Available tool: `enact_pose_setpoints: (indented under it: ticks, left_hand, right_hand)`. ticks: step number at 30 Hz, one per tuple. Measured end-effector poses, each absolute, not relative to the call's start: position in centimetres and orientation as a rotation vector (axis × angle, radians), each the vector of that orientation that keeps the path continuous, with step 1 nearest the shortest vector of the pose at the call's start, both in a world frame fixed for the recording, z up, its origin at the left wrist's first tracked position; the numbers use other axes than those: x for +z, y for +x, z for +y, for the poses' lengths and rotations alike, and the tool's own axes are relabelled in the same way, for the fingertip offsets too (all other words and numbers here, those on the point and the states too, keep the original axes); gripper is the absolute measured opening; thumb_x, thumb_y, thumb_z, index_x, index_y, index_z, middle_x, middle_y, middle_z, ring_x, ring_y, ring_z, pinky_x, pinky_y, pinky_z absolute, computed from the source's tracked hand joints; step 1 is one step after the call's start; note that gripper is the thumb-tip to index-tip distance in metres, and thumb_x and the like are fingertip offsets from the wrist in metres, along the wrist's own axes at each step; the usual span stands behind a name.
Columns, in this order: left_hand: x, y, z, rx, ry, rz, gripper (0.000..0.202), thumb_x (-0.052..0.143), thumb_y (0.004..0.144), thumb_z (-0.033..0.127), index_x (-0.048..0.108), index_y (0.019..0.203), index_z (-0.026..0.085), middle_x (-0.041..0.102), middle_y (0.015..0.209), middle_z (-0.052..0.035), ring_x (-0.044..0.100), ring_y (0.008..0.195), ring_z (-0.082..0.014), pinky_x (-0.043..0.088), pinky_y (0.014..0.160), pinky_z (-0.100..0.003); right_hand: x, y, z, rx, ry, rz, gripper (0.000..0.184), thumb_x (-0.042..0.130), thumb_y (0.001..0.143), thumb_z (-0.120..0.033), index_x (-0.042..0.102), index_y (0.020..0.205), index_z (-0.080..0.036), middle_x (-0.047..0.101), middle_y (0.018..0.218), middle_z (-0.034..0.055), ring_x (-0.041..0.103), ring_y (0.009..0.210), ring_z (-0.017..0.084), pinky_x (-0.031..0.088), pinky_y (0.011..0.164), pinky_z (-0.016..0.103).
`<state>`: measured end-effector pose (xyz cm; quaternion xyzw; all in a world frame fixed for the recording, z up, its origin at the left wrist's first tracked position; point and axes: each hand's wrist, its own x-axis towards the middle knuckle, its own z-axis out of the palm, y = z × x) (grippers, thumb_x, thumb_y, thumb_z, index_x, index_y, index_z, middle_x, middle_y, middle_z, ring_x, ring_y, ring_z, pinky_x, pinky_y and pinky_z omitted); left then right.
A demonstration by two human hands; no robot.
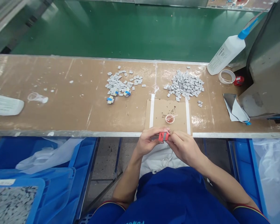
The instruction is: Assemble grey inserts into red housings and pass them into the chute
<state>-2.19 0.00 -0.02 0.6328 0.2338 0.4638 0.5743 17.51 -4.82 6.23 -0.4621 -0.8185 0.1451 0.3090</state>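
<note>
My left hand [146, 141] is closed on a small red block with a grey band [163, 136], just over the table's front edge. From the other side, the fingertips of my right hand [184, 145] are pinched together at the block's right end. Whatever those fingertips hold is too small to make out. Just beyond my hands stands a little cup of reddish-brown liquid [170, 119], a thin pale stick across its rim. It rests on a cardboard sheet [180, 121] that has white tape strips along both sides and dark specks near the cup.
Small grey tiles lie in a right pile [186, 83] and a left pile [118, 82], the left with blue-banded blocks [110, 100]. A white squeeze bottle [226, 54], tape roll [226, 77] and metal box [268, 68] stand right. Blue crates [58, 186] flank my seat.
</note>
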Motion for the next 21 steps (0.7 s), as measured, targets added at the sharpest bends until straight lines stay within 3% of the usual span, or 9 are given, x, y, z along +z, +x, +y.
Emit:
enact_pose_setpoints:
  ticks: [7, 10, 13, 15, 18, 21]
  left_hand:
    - [1.2, -1.5, -1.6, 0.995, 1.618, 0.67, 0.037, 0.082, 0.089, 0.034, 0.077, 0.124, 0.023, 0.08, 0.123, -0.013, 0.077, 0.116, -0.0284, 0.063, 0.103, -0.039]
    - [1.9, 1.5, -2.1, 0.892, 1.697, 0.637, 0.042, 0.078, 0.092, 0.033, 0.073, 0.133, 0.028, 0.077, 0.131, -0.0111, 0.076, 0.118, -0.0276, 0.062, 0.105, -0.037]
    - [2.7, 5.5, -1.8, 0.738, 1.768, 0.517, 0.061, 0.077, 0.093, 0.037, 0.057, 0.151, 0.034, 0.07, 0.143, -0.0099, 0.074, 0.122, -0.0285, 0.063, 0.104, -0.038]
    - [3.2, 7.6, -1.2, 0.673, 1.799, 0.466, 0.068, 0.075, 0.093, 0.04, 0.05, 0.156, 0.037, 0.067, 0.147, -0.0087, 0.074, 0.122, -0.0288, 0.064, 0.101, -0.037]
    - [3.5, 8.7, 0.1, 0.609, 1.914, 0.45, 0.051, 0.072, 0.094, 0.039, 0.064, 0.144, 0.039, 0.076, 0.133, -0.0034, 0.078, 0.113, -0.0285, 0.066, 0.097, -0.034]
    - [3.1, 7.4, 1.4, 0.586, 1.983, 0.504, 0.039, 0.074, 0.089, 0.04, 0.075, 0.128, 0.045, 0.083, 0.114, 0.0014, 0.082, 0.098, -0.0308, 0.07, 0.087, -0.035]
  right_hand:
    - [6.9, 18.6, -6.7, 0.356, -1.29, -2.097, 0.023, 0.044, 0.11, -0.022, 0.056, 0.091, -0.022, 0.066, 0.079, 0.0032, 0.06, 0.072, 0.016, 0.047, 0.066, 0.026]
    - [7.7, 20.9, -9.7, 0.346, -1.404, -2.004, 0.02, 0.044, 0.109, -0.023, 0.056, 0.093, -0.021, 0.067, 0.082, 0.0038, 0.06, 0.072, 0.016, 0.046, 0.065, 0.026]
    - [7.9, 25.8, -13.1, 0.324, -1.574, -1.848, 0.016, 0.048, 0.107, -0.023, 0.058, 0.094, -0.021, 0.065, 0.079, 0.0021, 0.06, 0.069, 0.015, 0.045, 0.064, 0.025]
    - [8.0, 31.4, -14.9, 0.254, -1.846, -1.724, 0.016, 0.052, 0.105, -0.023, 0.062, 0.093, -0.021, 0.067, 0.079, 0.0022, 0.063, 0.07, 0.015, 0.046, 0.066, 0.024]
    - [8.9, 42.8, -15.5, 0.178, -2.626, -1.345, 0.019, 0.055, 0.104, -0.025, 0.069, 0.092, -0.019, 0.074, 0.088, 0.0065, 0.07, 0.08, 0.018, 0.048, 0.074, 0.026]
    - [10.3, 54.5, -13.7, 0.106, -3.1, -0.891, 0.028, 0.052, 0.106, -0.027, 0.074, 0.108, -0.01, 0.076, 0.108, 0.0219, 0.074, 0.098, 0.027, 0.05, 0.08, 0.031]
